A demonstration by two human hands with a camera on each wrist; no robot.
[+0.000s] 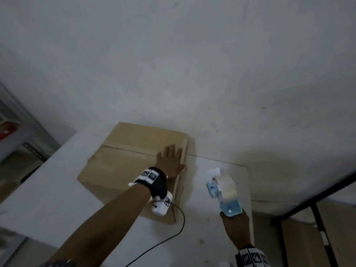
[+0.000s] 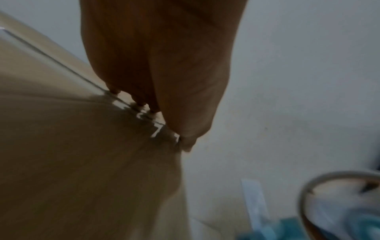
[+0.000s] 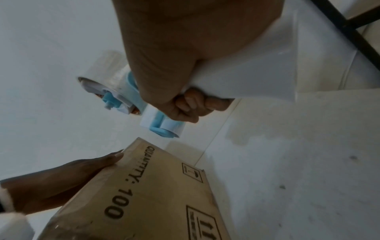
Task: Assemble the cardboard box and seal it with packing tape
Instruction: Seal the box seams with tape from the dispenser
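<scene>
One white table (image 1: 57, 199) is seen against a pale wall (image 1: 173, 54), and on it one cardboard box (image 1: 119, 170) is set, its far edge close to the wall. The two top flaps are closed, with a seam running across the top. "QUANTITY: 100" and handling symbols are printed on the side shown in the right wrist view. One tape dispenser (image 1: 223, 191), light blue and white, loaded with a single roll of clear tape (image 1: 228, 185), is held above the table just to the right of the box and apart from it. A metal shelf (image 1: 23, 135) is glimpsed at the left edge, a black frame (image 1: 312, 201) at the right. A thin black cable (image 1: 179, 226) is trailed from the left wrist camera across the table.

The left hand (image 1: 170, 160) is laid flat on the box top near its right edge, fingers straight and slightly spread, fingertips (image 2: 152, 108) resting at the seam. The right hand (image 1: 236, 226) is wrapped around the dispenser's handle, fingers (image 3: 193, 104) curled tight on it.
</scene>
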